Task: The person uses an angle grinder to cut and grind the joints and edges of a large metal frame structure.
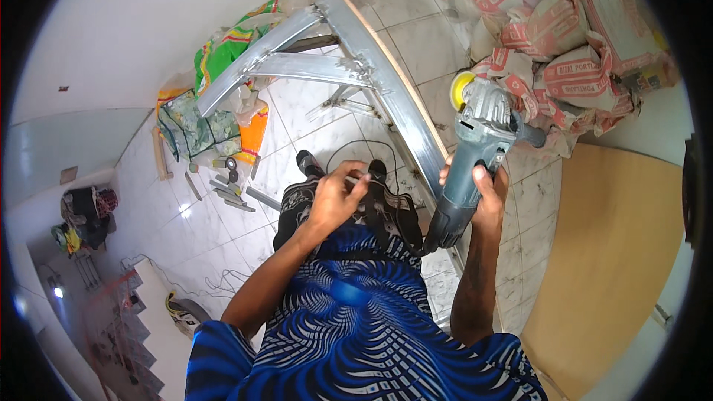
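My right hand (pixel 492 197) is wrapped round the grey body of an angle grinder (pixel 475 156), which points away from me with its metal gear head at the far end. A yellow disc (pixel 462 90) sits on the left side of that head, and a dark side handle (pixel 532 135) sticks out to the right. In front of my body, my left hand (pixel 338 197) is raised with fingers curled and thumb close to the fingertips. Whatever it pinches, if anything, is too small to make out. A welded metal frame (pixel 394 96) with rough joints stands just left of the grinder.
Stacked cement bags (pixel 572 52) fill the far right, and a tan wooden panel (pixel 601 252) stands nearer on the right. Green and orange sacks (pixel 223 59) lie at the far left. Metal offcuts (pixel 232 194) and a loose cable (pixel 223 278) lie on the tiled floor (pixel 197 226).
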`<state>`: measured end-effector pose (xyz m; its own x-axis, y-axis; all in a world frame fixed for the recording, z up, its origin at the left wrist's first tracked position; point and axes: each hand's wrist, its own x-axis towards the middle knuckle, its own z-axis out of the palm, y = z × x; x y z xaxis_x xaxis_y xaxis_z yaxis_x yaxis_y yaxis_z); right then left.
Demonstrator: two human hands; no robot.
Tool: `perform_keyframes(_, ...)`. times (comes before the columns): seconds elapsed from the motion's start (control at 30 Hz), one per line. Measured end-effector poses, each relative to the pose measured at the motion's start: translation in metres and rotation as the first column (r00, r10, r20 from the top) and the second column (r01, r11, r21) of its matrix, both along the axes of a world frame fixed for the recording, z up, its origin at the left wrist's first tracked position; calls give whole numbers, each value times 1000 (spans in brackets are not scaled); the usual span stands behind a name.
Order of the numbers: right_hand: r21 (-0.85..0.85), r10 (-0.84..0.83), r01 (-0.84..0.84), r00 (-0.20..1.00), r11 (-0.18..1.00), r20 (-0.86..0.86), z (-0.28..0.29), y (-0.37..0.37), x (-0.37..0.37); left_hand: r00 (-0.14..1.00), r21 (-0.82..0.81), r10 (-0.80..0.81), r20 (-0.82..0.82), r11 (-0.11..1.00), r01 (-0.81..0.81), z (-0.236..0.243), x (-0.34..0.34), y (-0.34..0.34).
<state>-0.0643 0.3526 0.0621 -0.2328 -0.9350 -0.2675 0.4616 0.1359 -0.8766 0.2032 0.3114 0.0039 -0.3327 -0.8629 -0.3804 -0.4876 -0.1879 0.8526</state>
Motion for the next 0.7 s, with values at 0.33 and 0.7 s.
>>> perform_keyframes(0.33,100,-123,109,982,989,143,-24,23,4,928,-544,-106,356,784,298,26,-2,-59)
perform_keyframes(0.7,179,-157,146,986,973,49,-18,33,2,719,-575,-160,677,495,652,19,-31,-132)
